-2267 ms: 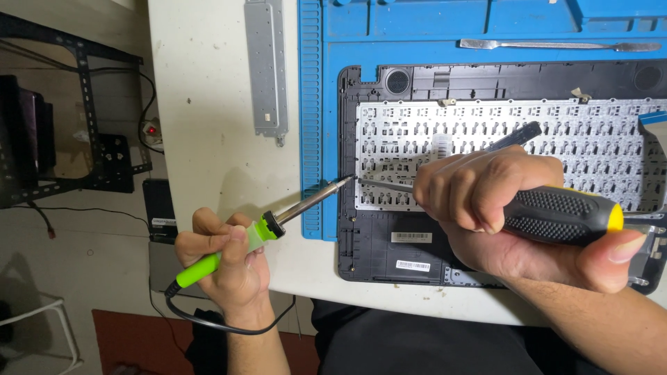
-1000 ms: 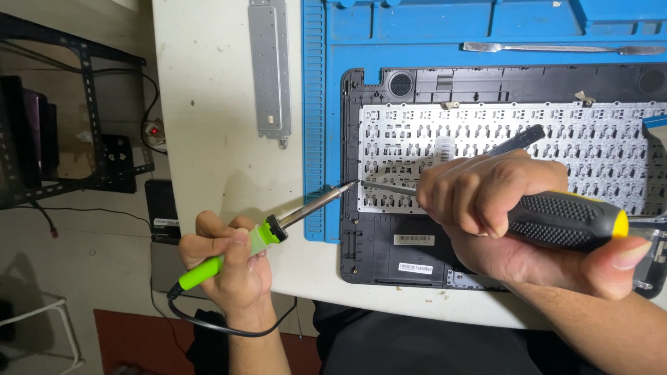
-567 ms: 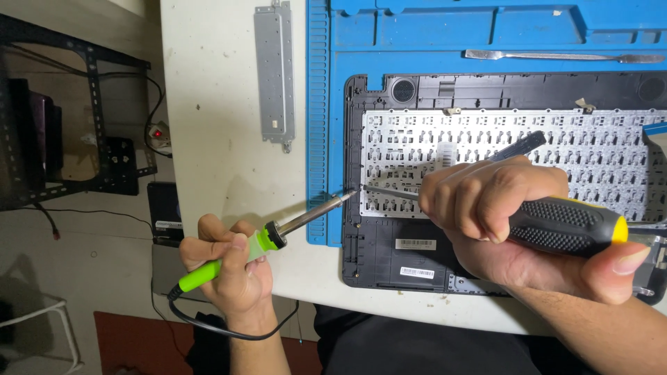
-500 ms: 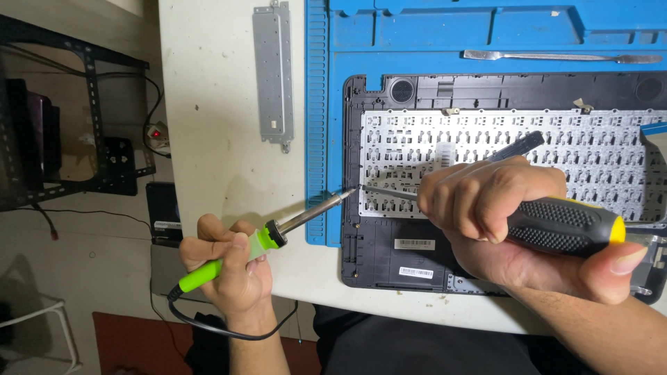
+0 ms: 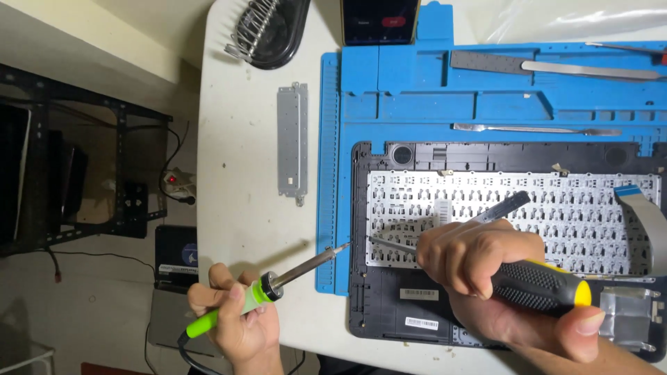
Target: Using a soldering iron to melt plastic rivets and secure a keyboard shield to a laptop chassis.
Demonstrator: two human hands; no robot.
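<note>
My left hand [image 5: 236, 316] grips a soldering iron [image 5: 278, 281] with a green handle; its metal tip points right and ends at the left edge of the blue mat [image 5: 410, 97]. My right hand [image 5: 500, 281] is closed on a screwdriver [image 5: 538, 285] with a black and yellow handle, whose thin blade reaches left onto the metal back plate of a keyboard. That plate sits in an upturned black laptop case [image 5: 379, 305] lying on the mat. A second slim tool sticks up from behind my right fingers.
A silver metal bracket [image 5: 292, 142] lies on the white table [image 5: 236, 180] left of the mat. Flat metal pry tools [image 5: 556, 67] rest in the mat's upper trays. A coiled iron stand [image 5: 267, 28] and a phone [image 5: 380, 17] sit at the far edge. A black rack stands left on the floor.
The view has shifted so the far part of the table now shows. The soldering iron's tip has drawn slightly left, away from the keyboard plate; my right hand keeps its hold on the screwdriver.
</note>
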